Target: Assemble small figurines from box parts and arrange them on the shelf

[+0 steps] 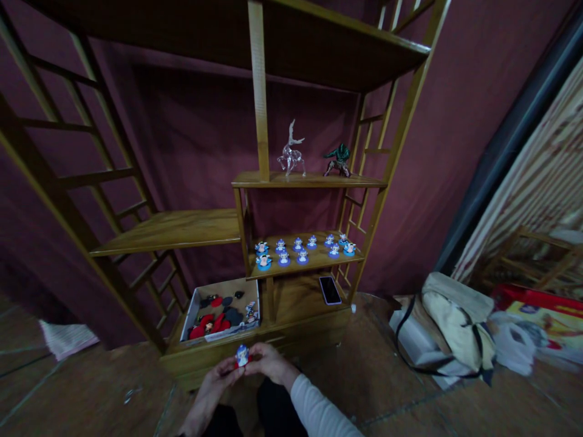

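Observation:
Low in front of the shelf, a small blue-and-white figurine (243, 354) with red at its base is held between both hands. My left hand (222, 374) grips it from the left, and my right hand (266, 360) pinches it from the right. Just beyond, on the bottom board, stands an open box (187, 326) with red and black pieces and some small figurines in it. Several similar figurines (303, 257) on round blue or purple bases stand in two rough rows on the low shelf board (314, 263) above.
A phone (330, 290) lies on the bottom board at right. A clear deer figure (291, 152) and a dark green figure (338, 159) stand higher up. Bags (455, 321) and a red box (546, 321) sit on the floor at right.

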The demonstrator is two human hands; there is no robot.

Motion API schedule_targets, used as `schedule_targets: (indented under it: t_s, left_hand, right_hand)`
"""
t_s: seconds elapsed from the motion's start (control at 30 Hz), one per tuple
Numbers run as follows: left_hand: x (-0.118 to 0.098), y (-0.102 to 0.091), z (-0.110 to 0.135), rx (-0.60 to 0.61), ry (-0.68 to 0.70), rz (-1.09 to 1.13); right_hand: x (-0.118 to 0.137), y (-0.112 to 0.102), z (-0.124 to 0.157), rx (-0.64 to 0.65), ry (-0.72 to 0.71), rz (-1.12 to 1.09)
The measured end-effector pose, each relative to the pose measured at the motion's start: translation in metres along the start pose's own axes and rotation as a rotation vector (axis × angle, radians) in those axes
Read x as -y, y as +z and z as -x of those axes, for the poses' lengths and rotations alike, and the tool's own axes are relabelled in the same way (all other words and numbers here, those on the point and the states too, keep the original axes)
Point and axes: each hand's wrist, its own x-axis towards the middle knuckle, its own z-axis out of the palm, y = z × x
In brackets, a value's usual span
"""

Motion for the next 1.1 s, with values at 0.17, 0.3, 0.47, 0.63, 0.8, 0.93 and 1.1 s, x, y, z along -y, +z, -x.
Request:
schedule_targets:
  t_s: [0.17, 0.3, 0.47, 0.63, 0.8, 0.93, 1.1]
  left_hand:
    - [0.005, 0.001, -0.004, -0.002, 0.014, -0.007]
    - [0.017, 0.001, -0.016, -0.027, 0.010, 0.058]
    - [0.039, 0.000, -0.030, -0.045, 0.057, 0.097]
    - [0.049, -0.001, -0.034, -0.026, 0.115, 0.042]
    - [0.045, 0.001, -0.033, -0.037, 0.108, 0.024]
    - [0.044, 0.002, -0.029, -0.022, 0.112, 0.025]
    - [0.039, 0.003, -0.025, -0.041, 0.074, 0.073]
  right_hand:
    - [0.002, 0.001, 0.002, 0.052, -0.012, -0.071]
    - [0.002, 0.005, 0.002, 0.025, -0.062, 0.006]
    - [0.002, 0.008, 0.002, -0.104, -0.178, 0.214]
    - [0.003, 0.008, 0.001, -0.179, -0.233, 0.380]
    - [0.006, 0.009, 0.003, -0.223, -0.237, 0.456]
    - [0.008, 0.008, 0.005, -0.202, -0.250, 0.470]
    - [0.006, 0.006, 0.005, -0.200, -0.268, 0.452]
